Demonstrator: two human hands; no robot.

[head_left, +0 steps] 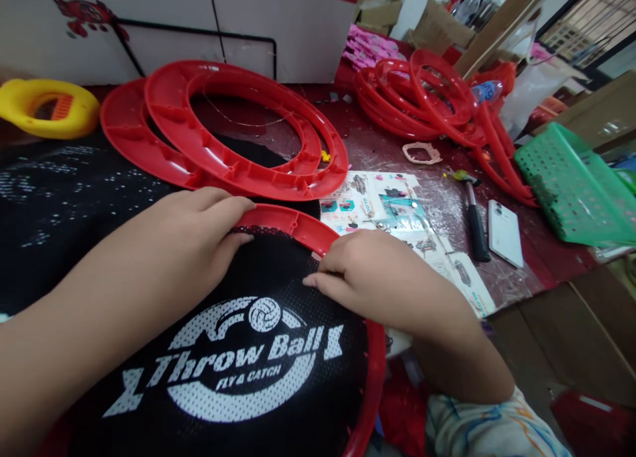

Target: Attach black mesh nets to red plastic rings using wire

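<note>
A red plastic ring [293, 224] lies close in front of me with black mesh fabric [271, 261] across it. White lettering on the mesh reads "Throw Ball, Fly & Catch". At the far left part of the rim, my left hand [203, 228] is closed, its fingers over the ring and its thumb on the mesh edge. Further right along the same rim, my right hand [352, 265] pinches ring and mesh edge, with the fingertips partly hidden. Two overlapping red rings [243, 172] rest just beyond my hands, their ribbed sides showing.
More red rings [427, 106] are heaped at the back right. Near them are a green basket [571, 185], a white phone [505, 233] and a black-handled hammer [477, 225]. Printed sheets [397, 212] cover part of the table. A yellow plastic piece [50, 109] sits at left.
</note>
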